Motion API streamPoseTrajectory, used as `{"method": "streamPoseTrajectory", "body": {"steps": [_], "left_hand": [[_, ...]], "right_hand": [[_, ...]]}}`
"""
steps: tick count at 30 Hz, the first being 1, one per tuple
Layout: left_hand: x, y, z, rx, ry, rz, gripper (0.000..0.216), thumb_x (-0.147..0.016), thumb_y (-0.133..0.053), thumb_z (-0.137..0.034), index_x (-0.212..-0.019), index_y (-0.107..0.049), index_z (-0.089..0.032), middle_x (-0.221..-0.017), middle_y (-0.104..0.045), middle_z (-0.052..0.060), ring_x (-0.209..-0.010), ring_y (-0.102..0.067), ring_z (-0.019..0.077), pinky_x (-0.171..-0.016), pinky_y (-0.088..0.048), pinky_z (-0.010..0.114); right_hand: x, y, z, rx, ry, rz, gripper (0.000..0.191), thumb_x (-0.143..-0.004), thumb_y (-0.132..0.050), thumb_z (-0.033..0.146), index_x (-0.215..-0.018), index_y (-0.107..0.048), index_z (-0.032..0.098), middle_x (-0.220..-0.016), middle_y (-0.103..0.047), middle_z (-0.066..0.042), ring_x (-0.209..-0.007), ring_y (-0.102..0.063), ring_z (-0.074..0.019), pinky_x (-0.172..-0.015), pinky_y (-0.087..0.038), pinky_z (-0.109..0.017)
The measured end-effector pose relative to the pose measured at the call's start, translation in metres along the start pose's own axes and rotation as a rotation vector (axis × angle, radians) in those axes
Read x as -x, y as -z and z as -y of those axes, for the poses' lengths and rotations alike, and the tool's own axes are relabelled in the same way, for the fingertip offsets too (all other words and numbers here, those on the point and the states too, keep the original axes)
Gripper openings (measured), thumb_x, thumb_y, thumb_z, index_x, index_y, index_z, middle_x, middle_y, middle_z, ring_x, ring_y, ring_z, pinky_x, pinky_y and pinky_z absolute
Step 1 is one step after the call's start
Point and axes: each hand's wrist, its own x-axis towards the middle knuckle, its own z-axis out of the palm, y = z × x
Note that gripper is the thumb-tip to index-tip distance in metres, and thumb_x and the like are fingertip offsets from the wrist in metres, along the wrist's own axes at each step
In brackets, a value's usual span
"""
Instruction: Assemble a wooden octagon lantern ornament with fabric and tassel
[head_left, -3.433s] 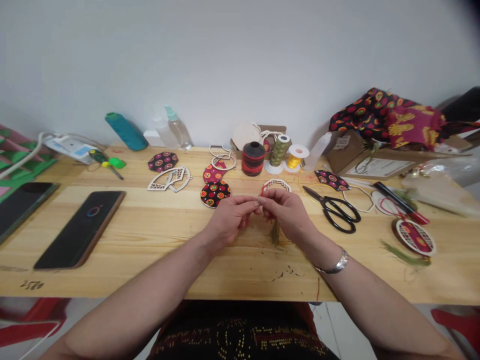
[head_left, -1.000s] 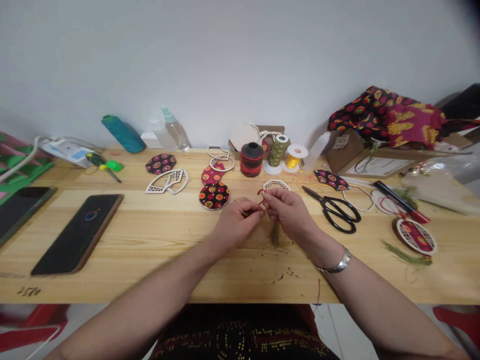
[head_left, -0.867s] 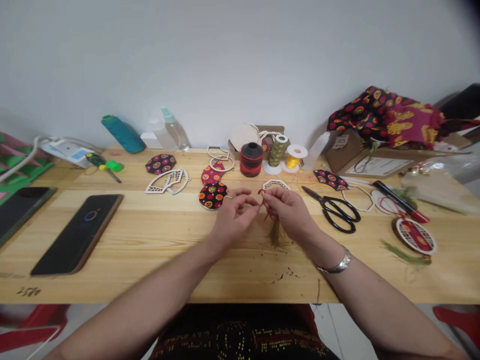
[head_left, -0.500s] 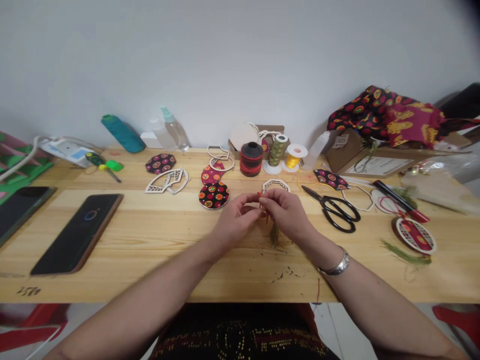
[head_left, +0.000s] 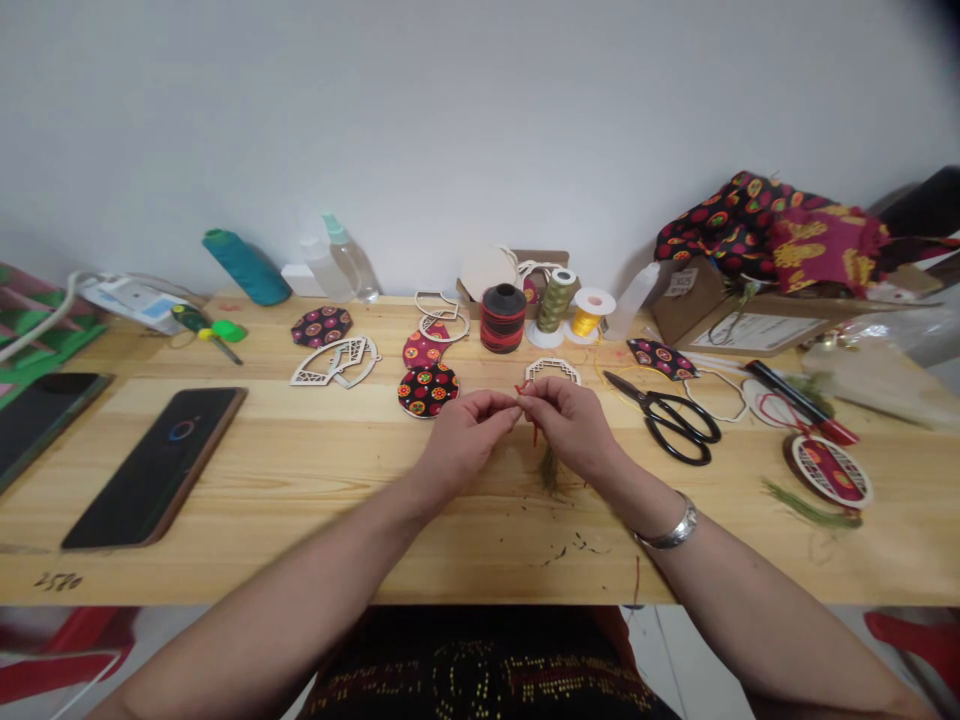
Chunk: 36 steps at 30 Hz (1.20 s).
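Observation:
My right hand [head_left: 566,425] pinches a thin red cord [head_left: 535,434], part of which hangs below its fingers. Beneath that hand a green tassel [head_left: 550,470] hangs or lies, partly covered. My left hand [head_left: 471,432] is closed in a pinch, its fingertips meeting those of the right; what lies between them is too small to make out. Just behind the hands is a pale openwork frame [head_left: 553,368], its lower part hidden. A round black patterned fabric piece [head_left: 427,390] rests beside my left fingers. Black-handled scissors [head_left: 671,415] lie right of my right hand.
Behind stand a red-black thread spool [head_left: 502,318], a green spool [head_left: 556,300] and a yellow spool [head_left: 591,314]. A cardboard box [head_left: 735,320] with fabric sits back right. A finished-looking oval ornament [head_left: 831,470] lies right, a phone [head_left: 157,465] left. Dark thread scraps [head_left: 577,545] lie in front.
My left hand has shifted slightly left and its fingers have straightened, the fingertips now meeting the right hand's. The right hand has barely moved.

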Motion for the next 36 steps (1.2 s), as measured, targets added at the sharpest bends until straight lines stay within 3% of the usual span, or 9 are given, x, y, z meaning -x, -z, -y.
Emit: {"method": "streamPoseTrajectory", "body": {"steps": [5, 11, 27, 32, 36], "left_hand": [[-0.002, 0.0, 0.002, 0.114, 0.052, -0.016, 0.015, -0.067, -0.071, -0.03, -0.073, -0.072, -0.017, -0.066, -0.065, -0.002, -0.046, -0.038, 0.0051, -0.047, -0.027, 0.023], [-0.003, -0.001, 0.001, 0.212, 0.167, -0.009, 0.019, -0.061, -0.074, -0.031, -0.069, -0.07, -0.015, -0.049, -0.053, -0.005, -0.036, -0.03, 0.0028, -0.038, -0.015, 0.021], [-0.003, 0.001, 0.002, 0.242, 0.161, -0.013, 0.017, -0.061, -0.075, -0.029, -0.072, -0.074, -0.016, -0.042, -0.048, -0.006, -0.035, -0.027, 0.0024, -0.038, -0.011, 0.022], [-0.003, 0.001, 0.0, 0.271, 0.13, -0.052, 0.013, -0.059, -0.075, -0.026, -0.068, -0.074, -0.016, -0.039, -0.044, -0.007, -0.037, -0.027, 0.0031, -0.041, -0.02, 0.022], [-0.004, -0.001, -0.002, 0.299, 0.114, -0.1, 0.01, -0.057, -0.077, -0.023, -0.064, -0.074, -0.017, -0.043, -0.051, -0.004, -0.045, -0.039, 0.0059, -0.049, -0.031, 0.023]], "right_hand": [[0.0, -0.001, 0.0, -0.019, 0.004, 0.004, 0.012, -0.074, -0.059, 0.028, -0.069, -0.059, 0.017, -0.059, -0.054, 0.003, -0.056, -0.046, -0.0112, -0.057, -0.039, -0.026], [0.0, 0.0, 0.0, 0.005, 0.012, 0.005, 0.011, -0.074, -0.059, 0.027, -0.069, -0.059, 0.017, -0.061, -0.056, 0.002, -0.057, -0.048, -0.0115, -0.058, -0.04, -0.026], [-0.001, 0.001, 0.004, -0.054, -0.023, 0.036, 0.012, -0.073, -0.061, 0.029, -0.07, -0.059, 0.017, -0.06, -0.054, 0.003, -0.054, -0.045, -0.0104, -0.053, -0.038, -0.026], [-0.001, 0.004, 0.007, -0.079, -0.046, 0.078, 0.013, -0.075, -0.06, 0.031, -0.074, -0.06, 0.017, -0.06, -0.056, 0.003, -0.053, -0.045, -0.0101, -0.051, -0.037, -0.025], [-0.002, 0.012, 0.009, 0.081, 0.063, 0.147, 0.021, -0.085, -0.049, 0.029, -0.072, -0.061, 0.017, -0.065, -0.059, 0.0, -0.061, -0.05, -0.0114, -0.06, -0.038, -0.026]]}}
